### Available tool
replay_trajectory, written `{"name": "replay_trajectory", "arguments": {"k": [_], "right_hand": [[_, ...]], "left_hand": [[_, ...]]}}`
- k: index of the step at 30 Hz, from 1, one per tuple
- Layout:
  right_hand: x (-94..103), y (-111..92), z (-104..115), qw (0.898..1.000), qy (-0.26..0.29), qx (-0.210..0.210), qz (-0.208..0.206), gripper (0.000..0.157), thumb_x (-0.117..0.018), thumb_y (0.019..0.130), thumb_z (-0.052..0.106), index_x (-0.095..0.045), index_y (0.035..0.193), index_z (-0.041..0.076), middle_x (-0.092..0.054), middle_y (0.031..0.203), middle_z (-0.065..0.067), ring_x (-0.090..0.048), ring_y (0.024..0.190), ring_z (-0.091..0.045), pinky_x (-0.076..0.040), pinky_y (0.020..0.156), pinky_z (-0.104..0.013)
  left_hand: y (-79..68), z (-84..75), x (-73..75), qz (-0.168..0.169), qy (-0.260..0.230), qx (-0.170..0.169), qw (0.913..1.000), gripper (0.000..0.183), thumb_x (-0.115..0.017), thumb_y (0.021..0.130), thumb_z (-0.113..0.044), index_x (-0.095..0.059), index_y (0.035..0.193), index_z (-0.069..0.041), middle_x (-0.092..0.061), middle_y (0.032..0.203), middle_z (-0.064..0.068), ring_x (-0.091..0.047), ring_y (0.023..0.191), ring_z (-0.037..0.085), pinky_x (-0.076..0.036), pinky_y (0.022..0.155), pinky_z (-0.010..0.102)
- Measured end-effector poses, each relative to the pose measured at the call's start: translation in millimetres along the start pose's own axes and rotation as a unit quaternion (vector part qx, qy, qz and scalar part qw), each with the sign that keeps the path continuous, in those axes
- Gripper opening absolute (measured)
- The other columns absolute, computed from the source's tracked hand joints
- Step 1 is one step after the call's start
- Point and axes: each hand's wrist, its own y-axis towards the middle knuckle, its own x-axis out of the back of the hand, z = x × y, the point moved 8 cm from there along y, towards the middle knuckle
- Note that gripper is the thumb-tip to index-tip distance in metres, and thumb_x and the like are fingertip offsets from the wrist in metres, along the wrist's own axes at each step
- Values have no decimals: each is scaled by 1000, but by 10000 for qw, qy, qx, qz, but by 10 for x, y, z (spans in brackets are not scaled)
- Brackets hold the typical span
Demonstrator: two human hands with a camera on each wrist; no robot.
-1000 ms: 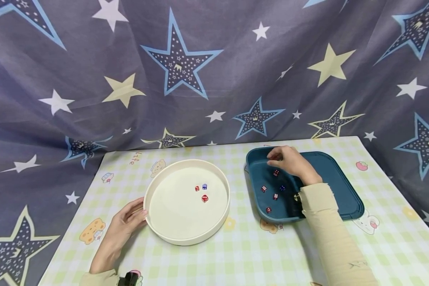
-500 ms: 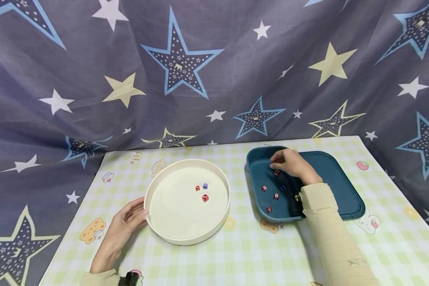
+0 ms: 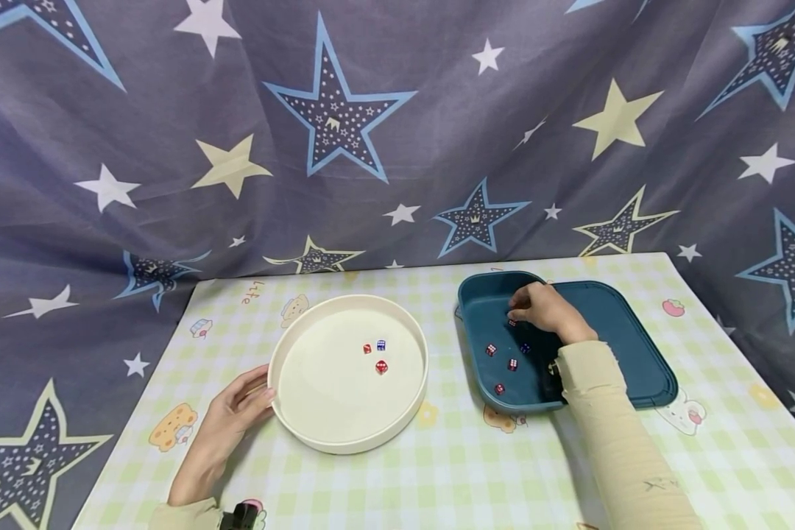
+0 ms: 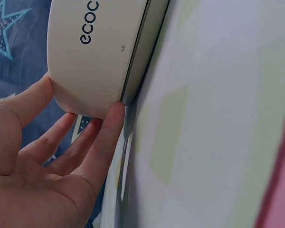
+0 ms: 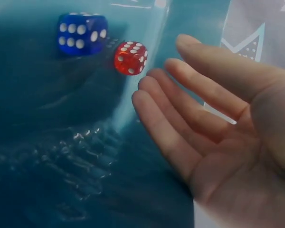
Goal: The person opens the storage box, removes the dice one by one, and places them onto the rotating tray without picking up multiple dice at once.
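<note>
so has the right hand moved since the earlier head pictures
Yes. Against the blue tray, the right hand has shifted slightly toward the near side and rightward in the head view; its fingers now partly hide the farthest red die.

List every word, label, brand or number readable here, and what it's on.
"ecoc": side of the white round tray, left wrist view; anything further is out of frame.
"Life": printed on the tablecloth, far left part, head view.
Too small to read: the tiny mark near "ecoc", and a faint mark on the right sleeve.
Blue die and red die: pips, no numerals.
</note>
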Motion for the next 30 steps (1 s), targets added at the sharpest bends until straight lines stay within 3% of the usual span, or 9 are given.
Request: {"name": "replay_trajectory", "arguments": {"k": [13,22,30], "right_hand": [[-66,64,-20,9994,-210,-97,249,20,-69,92,7,-71,106,-6,-72,105,-21,-67,92,-32,-59,83,-48],[-167,128,-77,9987,113,-190,454,15,-73,89,7,-72,100,-3,-73,97,-16,-68,87,-25,-60,77,-38],[-184,141,-76,9982,274,-235,485,15,-74,89,9,-72,98,-2,-73,94,-15,-68,83,-22,-60,75,-36]], "left_hand": [[-5,-2,1,-4,-40,73,10000,61,-64,99,-20,-36,149,1,-45,144,16,-61,115,1,-58,94,24],[-2,-14,5,4,-40,13,10000,61,-63,99,-19,-37,149,2,-47,143,14,-61,115,2,-58,94,24],[0,-17,3,-7,-39,36,10000,62,-64,99,-19,-36,149,3,-47,142,14,-61,114,1,-58,94,25]]}}
